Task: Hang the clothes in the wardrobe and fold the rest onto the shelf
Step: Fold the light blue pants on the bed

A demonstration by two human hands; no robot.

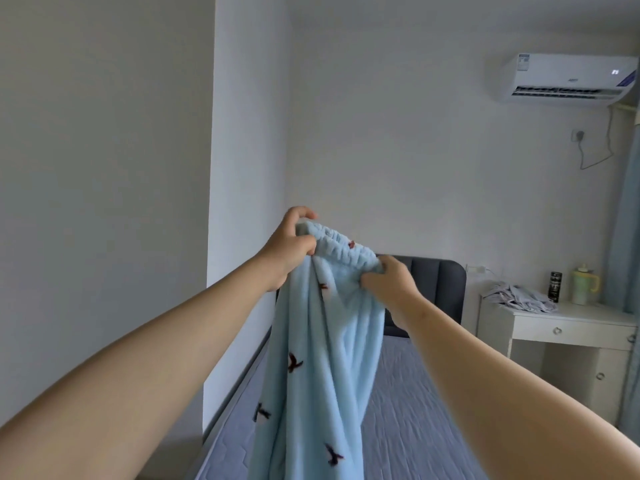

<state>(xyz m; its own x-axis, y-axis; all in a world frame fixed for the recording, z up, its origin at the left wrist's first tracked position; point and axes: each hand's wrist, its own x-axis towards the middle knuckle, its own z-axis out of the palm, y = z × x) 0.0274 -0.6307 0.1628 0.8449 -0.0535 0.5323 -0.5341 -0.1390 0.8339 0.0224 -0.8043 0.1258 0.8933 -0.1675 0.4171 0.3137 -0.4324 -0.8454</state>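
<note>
Light blue fleece pants point(322, 358) with little dark bird prints hang dead centre and run down to 6 o'clock over the bed point(408, 427). The left hand point(294, 242) grips the elastic waistband's 10 o'clock end, fingers curled round it. The right hand point(388, 282) pinches the 4 o'clock end. At 3 o'clock a white bench point(595, 317) carries a crumpled heap of clothes point(519, 297), and there's an air conditioner point(568, 77) at 2.

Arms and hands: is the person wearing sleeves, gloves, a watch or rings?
No. The left arm and right arm are bare up to the picture's edge, with no sleeves showing. The left hand and right hand have no gloves, and no watch, bracelet or ring shows on the wrists or fingers.
</note>
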